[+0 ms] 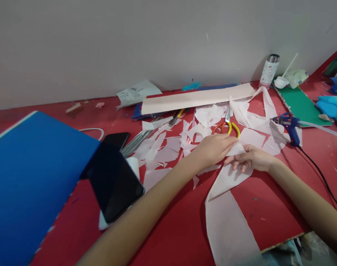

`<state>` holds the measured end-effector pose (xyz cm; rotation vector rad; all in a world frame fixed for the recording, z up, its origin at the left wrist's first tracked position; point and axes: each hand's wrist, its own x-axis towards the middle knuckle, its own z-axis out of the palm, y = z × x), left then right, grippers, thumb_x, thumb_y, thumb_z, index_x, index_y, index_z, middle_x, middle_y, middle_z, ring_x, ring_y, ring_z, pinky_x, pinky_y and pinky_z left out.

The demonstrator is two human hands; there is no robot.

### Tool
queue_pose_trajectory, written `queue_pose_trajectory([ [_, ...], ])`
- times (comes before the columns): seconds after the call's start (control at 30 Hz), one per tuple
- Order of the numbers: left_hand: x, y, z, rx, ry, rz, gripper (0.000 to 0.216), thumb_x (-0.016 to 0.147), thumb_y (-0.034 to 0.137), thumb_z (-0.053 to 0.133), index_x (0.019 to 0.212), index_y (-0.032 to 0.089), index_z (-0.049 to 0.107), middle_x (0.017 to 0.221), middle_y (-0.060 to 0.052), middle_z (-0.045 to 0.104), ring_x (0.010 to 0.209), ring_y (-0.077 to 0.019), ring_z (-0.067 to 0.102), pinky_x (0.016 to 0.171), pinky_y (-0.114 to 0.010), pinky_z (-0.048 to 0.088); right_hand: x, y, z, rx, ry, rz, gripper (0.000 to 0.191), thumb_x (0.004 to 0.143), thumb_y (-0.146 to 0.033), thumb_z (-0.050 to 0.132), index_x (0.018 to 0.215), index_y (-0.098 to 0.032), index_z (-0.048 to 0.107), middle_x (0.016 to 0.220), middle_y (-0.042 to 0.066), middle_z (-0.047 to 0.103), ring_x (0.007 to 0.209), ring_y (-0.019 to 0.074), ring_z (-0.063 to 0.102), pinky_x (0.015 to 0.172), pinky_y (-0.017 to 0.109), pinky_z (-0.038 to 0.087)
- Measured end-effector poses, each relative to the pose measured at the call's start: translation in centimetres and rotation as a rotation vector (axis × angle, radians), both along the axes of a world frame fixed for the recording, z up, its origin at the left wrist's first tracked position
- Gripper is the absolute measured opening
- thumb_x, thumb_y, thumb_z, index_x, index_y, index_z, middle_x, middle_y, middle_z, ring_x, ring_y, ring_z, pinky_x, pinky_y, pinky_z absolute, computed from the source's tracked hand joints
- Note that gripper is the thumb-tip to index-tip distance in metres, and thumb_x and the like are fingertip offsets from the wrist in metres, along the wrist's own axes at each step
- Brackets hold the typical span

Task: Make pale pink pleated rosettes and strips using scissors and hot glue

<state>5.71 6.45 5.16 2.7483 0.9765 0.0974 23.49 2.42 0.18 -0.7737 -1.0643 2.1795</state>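
Note:
A long strip of pale pink paper (230,221) runs from the table's front edge up to my hands, folded over on itself near its upper end. My left hand (216,147) is closed on the upper end of the strip, fingers over its top edge. From the right, my right hand (250,159) grips the same end, its fingers curled against the paper. Just beyond my left hand lie scissors (229,125) with yellow and orange handles, among cut pale paper scraps (168,147).
A blue glue gun (291,127) with a clear glue stick and black cord sits at right. At left are a blue board (38,177) and a dark tablet (113,181). Behind stand a long cream paper roll (198,98) and a patterned bottle (268,72) by the wall.

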Motion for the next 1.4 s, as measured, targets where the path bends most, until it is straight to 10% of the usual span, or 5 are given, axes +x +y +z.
queue_pose_trajectory([
  [0.47, -0.2, 0.5, -0.8, -0.008, 0.029, 0.047, 0.029, 0.089, 0.024, 0.038, 0.111, 0.023, 0.057, 0.096, -0.003, 0.059, 0.076, -0.0150, 0.058, 0.056, -0.023, 0.036, 0.3, 0.2, 0.0, -0.123, 0.067, -0.069, 0.020, 0.076, -0.012, 0.064, 0.095, -0.009, 0.066, 0.102, 0.014, 0.070, 0.073, 0.0122, 0.068, 0.055, 0.016, 0.055],
  [1.27, -0.3, 0.2, -1.4, 0.015, -0.280, 0.072, 0.035, 0.093, 0.022, 0.029, 0.120, 0.015, 0.050, 0.116, -0.010, 0.058, 0.106, -0.0184, 0.055, 0.086, -0.031, 0.045, -0.9, 0.2, -0.6, -0.070, 0.063, -0.337, 0.026, 0.079, -0.035, 0.065, 0.071, -0.010, 0.064, 0.068, 0.004, 0.067, 0.047, 0.0045, 0.055, 0.045, 0.013, 0.047],
  [1.4, -0.7, -0.2, -0.5, -0.043, -0.302, 0.258, 0.038, 0.093, 0.031, 0.030, 0.126, 0.017, 0.045, 0.121, -0.008, 0.058, 0.105, -0.0198, 0.057, 0.083, -0.032, 0.045, -0.4, 0.4, -0.3, -0.041, 0.020, -0.417, 0.030, 0.079, -0.036, 0.063, 0.062, -0.011, 0.061, 0.054, 0.001, 0.060, 0.041, 0.0039, 0.047, 0.037, 0.013, 0.037],
])
